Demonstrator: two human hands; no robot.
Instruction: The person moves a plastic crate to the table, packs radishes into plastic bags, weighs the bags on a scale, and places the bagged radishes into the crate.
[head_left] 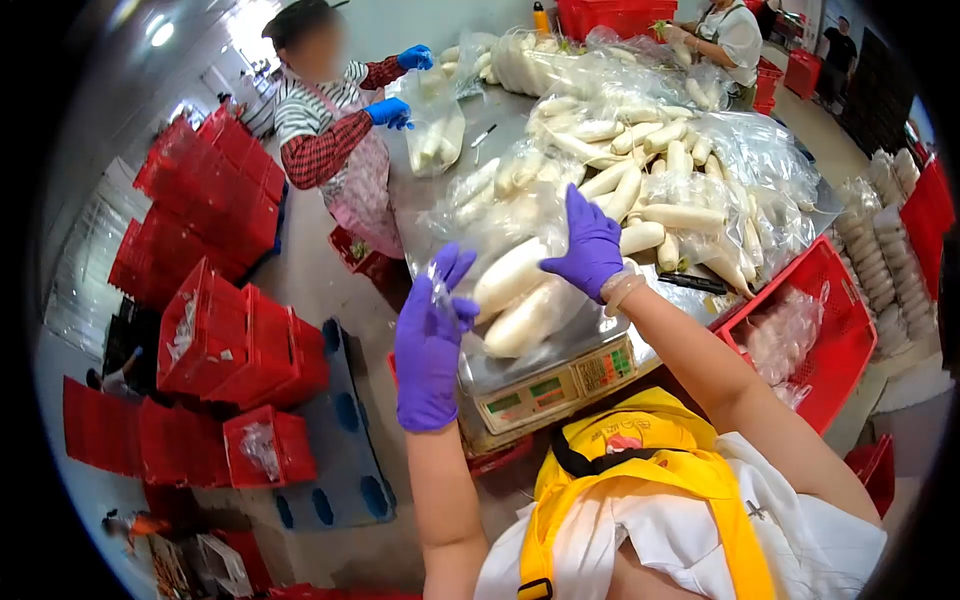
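Observation:
Two white radishes lie in a clear plastic bag over the weighing scale. My left hand, in a purple glove, is at the bag's left side, with its fingers curled on the clear film. My right hand, also purple-gloved, is at the right of the bagged radishes. Its thumb and fingers are spread apart, and the thumb reaches toward the upper radish. Whether it touches the film is hard to tell. The scale's lit display and keypad face me.
Beyond the scale, a heap of white radishes and plastic bags covers the metal table. A black marker lies at right, beside a red crate. Two people work across the table. Red crates stack at left.

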